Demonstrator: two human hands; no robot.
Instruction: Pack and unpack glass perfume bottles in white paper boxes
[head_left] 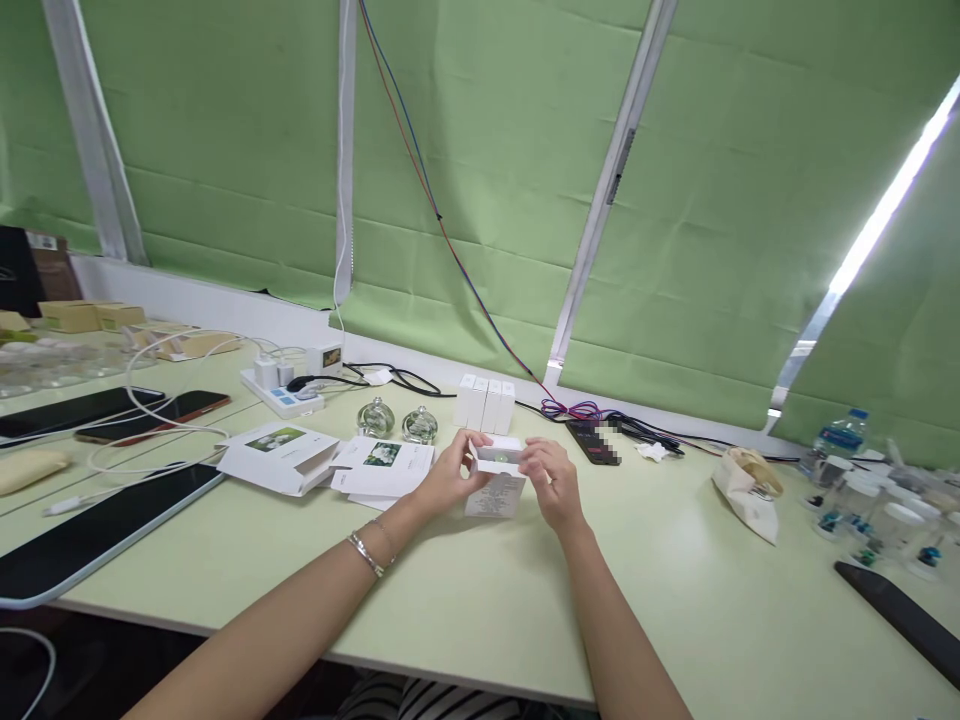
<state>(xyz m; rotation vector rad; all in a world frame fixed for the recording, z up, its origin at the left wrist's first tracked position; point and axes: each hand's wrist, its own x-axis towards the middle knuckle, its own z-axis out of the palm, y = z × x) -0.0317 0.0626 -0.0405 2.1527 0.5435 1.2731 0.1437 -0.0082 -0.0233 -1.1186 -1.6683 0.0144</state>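
Observation:
My left hand and my right hand both grip a small white box just above the pale green table, one on each side of it. The box is open at the top, and something round and greenish shows inside. A printed white box or leaflet lies on the table right under my hands. Two small round glass bottles stand just behind, to the left. A row of upright white boxes stands behind my hands.
Flat white cartons and leaflets lie to the left, beside a tablet, phones, a power strip and white cables. At the right are a paper bag, clear jars, a water bottle and a dark device. Green blinds hang behind.

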